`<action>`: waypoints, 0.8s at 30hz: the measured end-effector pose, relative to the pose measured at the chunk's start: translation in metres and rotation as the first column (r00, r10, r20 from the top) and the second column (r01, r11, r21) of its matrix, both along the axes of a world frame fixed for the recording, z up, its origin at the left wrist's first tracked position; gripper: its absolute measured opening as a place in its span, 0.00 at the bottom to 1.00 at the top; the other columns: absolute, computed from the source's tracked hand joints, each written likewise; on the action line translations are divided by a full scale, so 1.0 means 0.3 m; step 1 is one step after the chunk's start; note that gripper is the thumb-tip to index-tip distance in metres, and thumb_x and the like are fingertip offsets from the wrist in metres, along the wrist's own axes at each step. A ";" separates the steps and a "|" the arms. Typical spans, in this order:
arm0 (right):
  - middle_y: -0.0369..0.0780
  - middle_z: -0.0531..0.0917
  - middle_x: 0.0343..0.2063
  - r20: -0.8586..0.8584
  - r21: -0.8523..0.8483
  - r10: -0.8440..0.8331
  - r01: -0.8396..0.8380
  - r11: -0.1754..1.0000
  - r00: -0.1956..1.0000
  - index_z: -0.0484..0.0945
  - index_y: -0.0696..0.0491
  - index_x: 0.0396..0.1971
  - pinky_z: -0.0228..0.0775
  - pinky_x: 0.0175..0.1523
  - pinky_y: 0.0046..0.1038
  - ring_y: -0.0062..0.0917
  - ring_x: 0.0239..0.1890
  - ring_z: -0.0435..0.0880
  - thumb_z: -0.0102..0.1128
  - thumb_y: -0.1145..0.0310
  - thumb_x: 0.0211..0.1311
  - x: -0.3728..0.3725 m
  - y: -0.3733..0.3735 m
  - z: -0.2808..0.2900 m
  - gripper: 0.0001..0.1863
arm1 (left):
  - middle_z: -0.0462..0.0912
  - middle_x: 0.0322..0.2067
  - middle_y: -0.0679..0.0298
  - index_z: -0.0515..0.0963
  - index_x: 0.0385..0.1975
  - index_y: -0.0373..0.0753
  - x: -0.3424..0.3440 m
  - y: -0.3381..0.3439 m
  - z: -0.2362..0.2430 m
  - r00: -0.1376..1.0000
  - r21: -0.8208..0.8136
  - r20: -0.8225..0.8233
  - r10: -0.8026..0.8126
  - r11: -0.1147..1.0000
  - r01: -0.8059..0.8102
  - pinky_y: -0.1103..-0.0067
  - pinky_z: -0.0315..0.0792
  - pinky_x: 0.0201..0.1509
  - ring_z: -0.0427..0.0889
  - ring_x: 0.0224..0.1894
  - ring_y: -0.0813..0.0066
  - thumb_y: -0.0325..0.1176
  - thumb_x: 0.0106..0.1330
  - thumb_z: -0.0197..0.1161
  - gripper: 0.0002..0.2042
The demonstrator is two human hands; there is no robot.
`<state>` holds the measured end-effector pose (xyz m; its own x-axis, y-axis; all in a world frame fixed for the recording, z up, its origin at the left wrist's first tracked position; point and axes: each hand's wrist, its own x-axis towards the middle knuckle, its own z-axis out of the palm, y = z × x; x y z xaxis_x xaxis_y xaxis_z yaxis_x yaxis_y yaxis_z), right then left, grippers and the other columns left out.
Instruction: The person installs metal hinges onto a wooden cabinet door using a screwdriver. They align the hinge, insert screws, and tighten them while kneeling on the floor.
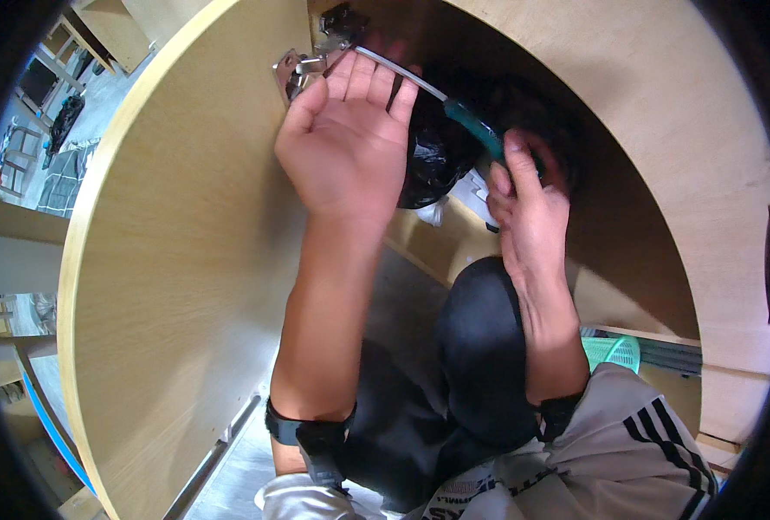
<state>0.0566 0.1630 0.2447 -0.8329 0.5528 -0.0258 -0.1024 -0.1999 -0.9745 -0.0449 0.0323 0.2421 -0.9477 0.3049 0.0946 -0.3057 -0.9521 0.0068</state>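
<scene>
Access to the hinge (307, 73) is restricted by the door (177, 260), the left hand (346, 147) and the screwdriver (456, 111). Deeper reach is obstructed by a black bag (437, 165); clearance is found between the forearms (329, 303), beyond the knee (483, 312).

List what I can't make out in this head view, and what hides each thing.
All in the head view:
Tip of the green-handled screwdriver: too small and dark beside the hinge to tell whether it is seated.
Rear of its handle: mostly behind the right hand.
Fingertips of the left hand: dim and blurred near the hinge.
Contents of the black bag: hidden by opaque plastic.
Part of the green basket: behind the sleeve.
</scene>
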 end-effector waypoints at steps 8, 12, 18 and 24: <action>0.29 0.70 0.15 0.155 0.023 -0.021 0.017 1.000 0.988 0.76 0.51 0.35 0.47 0.17 0.17 0.11 0.12 0.60 0.59 0.53 0.63 0.001 -0.006 0.021 0.15 | 0.67 0.58 0.53 0.65 0.52 0.31 0.003 -0.004 -0.001 1.000 -0.015 -0.013 -0.007 1.000 0.007 0.62 0.48 0.69 0.61 0.64 0.58 0.36 0.64 0.43 0.20; 0.31 0.74 0.20 -0.023 0.180 -0.045 0.049 0.983 0.999 0.77 0.54 0.38 0.54 0.19 0.17 0.12 0.16 0.65 0.66 0.63 0.57 -0.005 -0.007 0.010 0.14 | 0.65 0.59 0.52 0.64 0.53 0.31 0.005 -0.004 -0.001 1.000 -0.006 -0.023 -0.009 1.000 0.009 0.62 0.47 0.70 0.60 0.65 0.58 0.36 0.64 0.42 0.20; 0.30 0.75 0.19 -0.037 0.071 -0.008 0.011 0.997 0.999 0.76 0.55 0.41 0.54 0.20 0.14 0.10 0.16 0.66 0.67 0.67 0.56 0.001 -0.008 0.013 0.15 | 0.56 0.64 0.50 0.56 0.59 0.26 0.002 -0.005 -0.014 0.996 0.023 -0.090 -0.002 1.000 0.004 0.60 0.41 0.72 0.52 0.69 0.56 0.36 0.66 0.41 0.25; 0.29 0.72 0.15 0.064 0.033 0.000 -0.002 0.999 0.998 0.77 0.53 0.36 0.50 0.18 0.14 0.10 0.13 0.63 0.62 0.60 0.61 0.000 -0.002 0.007 0.12 | 0.55 0.65 0.48 0.53 0.61 0.24 0.008 -0.009 -0.015 0.996 0.037 -0.095 -0.003 0.999 0.007 0.58 0.40 0.73 0.51 0.69 0.55 0.36 0.67 0.41 0.26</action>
